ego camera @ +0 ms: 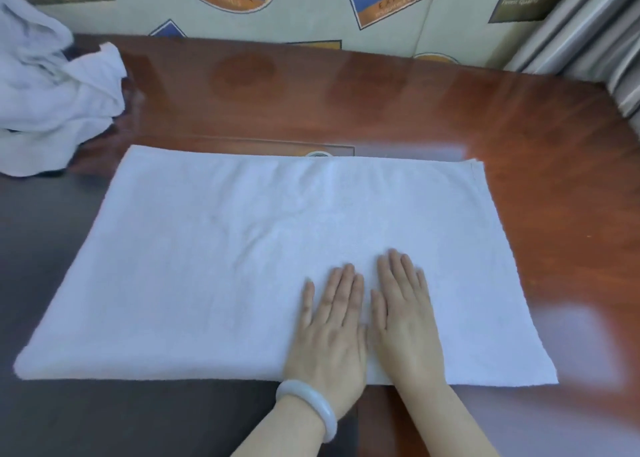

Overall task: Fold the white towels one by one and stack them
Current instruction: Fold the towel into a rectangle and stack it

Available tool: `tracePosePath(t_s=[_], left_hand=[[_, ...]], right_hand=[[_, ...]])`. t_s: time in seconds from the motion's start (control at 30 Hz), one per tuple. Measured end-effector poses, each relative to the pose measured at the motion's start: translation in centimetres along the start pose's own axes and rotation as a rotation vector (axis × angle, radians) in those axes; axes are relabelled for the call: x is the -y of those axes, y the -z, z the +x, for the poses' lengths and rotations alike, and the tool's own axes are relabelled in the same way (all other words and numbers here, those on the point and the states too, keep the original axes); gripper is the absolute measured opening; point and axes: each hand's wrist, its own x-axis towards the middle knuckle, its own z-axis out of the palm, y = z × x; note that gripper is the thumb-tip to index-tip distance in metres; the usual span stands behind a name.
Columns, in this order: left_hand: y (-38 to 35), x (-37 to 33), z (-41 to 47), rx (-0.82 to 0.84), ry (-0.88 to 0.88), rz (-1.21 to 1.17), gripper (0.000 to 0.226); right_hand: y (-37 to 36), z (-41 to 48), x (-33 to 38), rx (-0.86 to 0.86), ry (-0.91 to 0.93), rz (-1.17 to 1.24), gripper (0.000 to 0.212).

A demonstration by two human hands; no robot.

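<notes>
1. On the wooden table, a white towel lies flat in front of the person, spread wide from left to right.
2. Both hands rest palm down on the towel's near half, side by side and almost touching.
3. The left hand has straight fingers held close together, with the thumb a little apart; a pale bracelet sits on its wrist.
4. The right hand also lies flat, fingers straight and slightly spread, pointing away from the person.
5. Both forearms come in from the bottom edge.
6. A heap of crumpled white towels lies at the far left, well apart from the hands.
</notes>
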Motion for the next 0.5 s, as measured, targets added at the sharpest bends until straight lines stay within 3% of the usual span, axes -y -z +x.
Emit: tracePosePath(t_s=[0.13,0.3,0.4,0.5], left_hand=[[1.2,8.3,-3.3,0.014,0.174,0.075,0.060],[3.5,17.4,-8.1,0.063,0.452,0.153,0.076],[4.2,15.4,-8.2,0.066,0.447,0.141,0.069],[2.8,11.2,-5.4,-0.006,0.293,0.046,0.059]], right_hand=[[-0.3,0.0,-0.1,0.003,0.015,-0.184,0.061],[-0.5,-0.2,0.3,0.012,-0.026,-0.255,0.063],[-1.0,0.0,2.8,-0.061,-0.044,-0.231,0.064],[-3.5,1.4,8.7,0.000,0.193,-0.184,0.061]])
